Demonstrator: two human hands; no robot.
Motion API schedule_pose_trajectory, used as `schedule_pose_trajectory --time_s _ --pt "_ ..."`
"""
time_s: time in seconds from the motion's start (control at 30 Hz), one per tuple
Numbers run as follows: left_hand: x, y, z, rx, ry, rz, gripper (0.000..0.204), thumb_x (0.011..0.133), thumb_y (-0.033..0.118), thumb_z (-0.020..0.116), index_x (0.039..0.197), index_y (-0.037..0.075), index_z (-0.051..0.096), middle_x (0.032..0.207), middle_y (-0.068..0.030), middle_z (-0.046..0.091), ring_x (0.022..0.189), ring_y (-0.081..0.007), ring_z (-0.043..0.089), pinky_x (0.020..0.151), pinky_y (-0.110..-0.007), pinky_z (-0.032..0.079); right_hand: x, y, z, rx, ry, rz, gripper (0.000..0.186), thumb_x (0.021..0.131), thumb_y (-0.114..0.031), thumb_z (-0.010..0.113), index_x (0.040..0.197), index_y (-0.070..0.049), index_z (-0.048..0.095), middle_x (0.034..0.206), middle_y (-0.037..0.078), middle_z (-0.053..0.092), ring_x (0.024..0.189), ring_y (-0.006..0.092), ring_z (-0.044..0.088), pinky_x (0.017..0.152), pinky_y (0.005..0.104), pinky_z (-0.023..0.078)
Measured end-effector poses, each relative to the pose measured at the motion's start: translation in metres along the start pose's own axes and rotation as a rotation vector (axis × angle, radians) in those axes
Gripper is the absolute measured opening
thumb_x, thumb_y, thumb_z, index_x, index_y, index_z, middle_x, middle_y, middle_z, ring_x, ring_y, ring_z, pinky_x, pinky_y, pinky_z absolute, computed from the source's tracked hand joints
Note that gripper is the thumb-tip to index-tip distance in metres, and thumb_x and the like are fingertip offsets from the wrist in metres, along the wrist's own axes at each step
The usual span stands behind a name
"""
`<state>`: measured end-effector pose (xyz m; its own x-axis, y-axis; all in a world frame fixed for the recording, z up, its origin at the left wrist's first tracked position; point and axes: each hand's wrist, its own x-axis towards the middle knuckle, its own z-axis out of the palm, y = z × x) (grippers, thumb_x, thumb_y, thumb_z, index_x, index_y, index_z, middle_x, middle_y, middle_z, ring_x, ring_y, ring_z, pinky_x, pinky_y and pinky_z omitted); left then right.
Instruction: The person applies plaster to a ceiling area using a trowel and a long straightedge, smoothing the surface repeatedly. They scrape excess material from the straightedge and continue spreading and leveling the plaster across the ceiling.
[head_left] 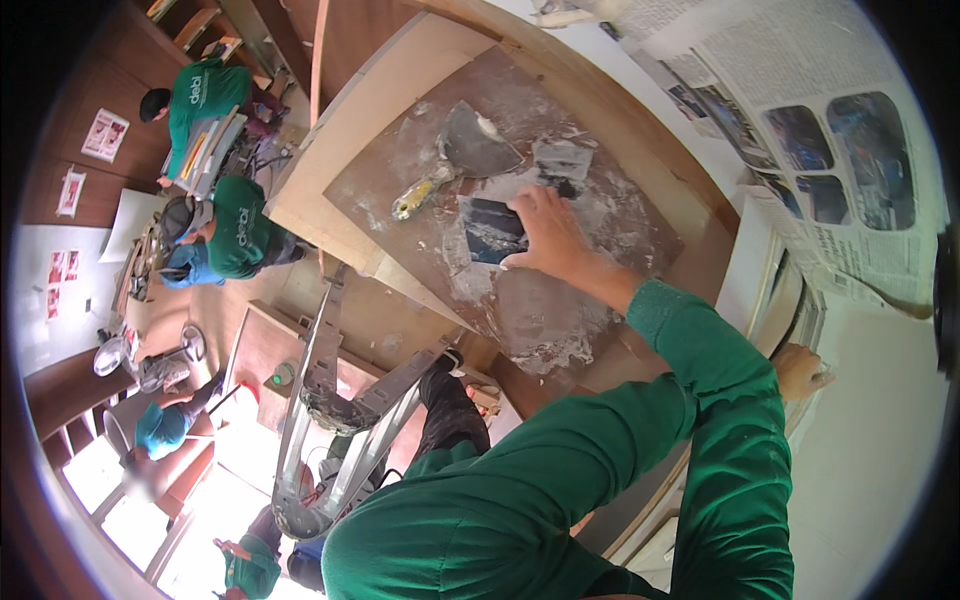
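My right hand [552,238] reaches leftward over a dusty brown board [380,180]. Its thumb and fingers grip the edge of a dark, white-streaked rectangular sheet [490,230] that looks like sandpaper. A second, greyer sheet [563,163] lies just beyond the fingers. Farther left on the board rests a wide putty knife [478,143] with a worn yellowish handle. Under the right arm my left arm crosses to the right, and my left hand [800,373] appears by the wall with its fingers curled. What those fingers hold, if anything, is unclear.
Newspaper [800,130] covers the wall at right. A metal stepladder [345,410] stands below the board's left edge. Several people in green or blue tops, including one near person [243,228], are at left. A low wooden surface [265,350] lies behind the ladder.
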<state>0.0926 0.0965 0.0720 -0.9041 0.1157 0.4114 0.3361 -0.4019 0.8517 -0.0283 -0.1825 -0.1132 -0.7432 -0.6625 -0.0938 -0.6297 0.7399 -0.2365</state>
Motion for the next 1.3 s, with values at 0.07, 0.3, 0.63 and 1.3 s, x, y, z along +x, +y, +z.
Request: schedule_pose_trajectory --time_s 0.07,0.3,0.63,1.3 --pt "0.004 0.003 -0.002 -0.005 0.012 0.019 0.052 0.093 0.044 0.057 0.065 -0.001 0.061 0.060 -0.0158 0.058 0.059 -0.0284 0.058 0.058 -0.042 0.045 0.002 0.000 0.004 0.025 -0.023 0.026 0.074 0.056 -0.035 0.089 0.112 -0.006 0.052 0.115 0.012 0.048 0.110 0.0318 0.045 0.090 0.0448 0.040" --pt "0.008 0.000 -0.008 0.010 0.023 0.036 0.051 0.094 0.043 0.056 0.065 0.001 0.061 0.059 -0.0120 0.057 0.057 -0.0238 0.056 0.056 -0.039 0.045 0.011 -0.001 0.006 0.067 -0.017 0.114 0.063 0.056 -0.028 0.088 0.105 -0.008 0.054 0.107 0.012 0.052 0.106 0.0336 0.048 0.086 0.0440 0.039" --pt "-0.038 0.005 -0.021 -0.047 -0.219 -0.100 0.050 0.097 0.042 0.053 0.065 0.004 0.060 0.057 -0.0067 0.055 0.054 -0.0174 0.054 0.052 -0.034 0.044 -0.104 -0.062 -0.188 0.490 0.082 0.222 0.031 0.081 -0.019 0.071 0.099 0.003 0.059 0.089 0.016 0.064 0.078 0.0305 0.066 0.067 0.0402 0.049" --pt "0.008 -0.066 0.108 -0.488 -0.297 -0.318 0.049 0.097 0.049 0.052 0.091 0.001 0.060 0.080 -0.0061 0.057 0.067 -0.0141 0.052 0.057 -0.030 0.043 -0.574 -0.367 -0.063 1.099 2.534 1.355 0.033 0.101 -0.019 0.043 0.128 0.000 0.047 0.124 0.015 0.057 0.105 0.0233 0.061 0.094 0.0382 0.050"
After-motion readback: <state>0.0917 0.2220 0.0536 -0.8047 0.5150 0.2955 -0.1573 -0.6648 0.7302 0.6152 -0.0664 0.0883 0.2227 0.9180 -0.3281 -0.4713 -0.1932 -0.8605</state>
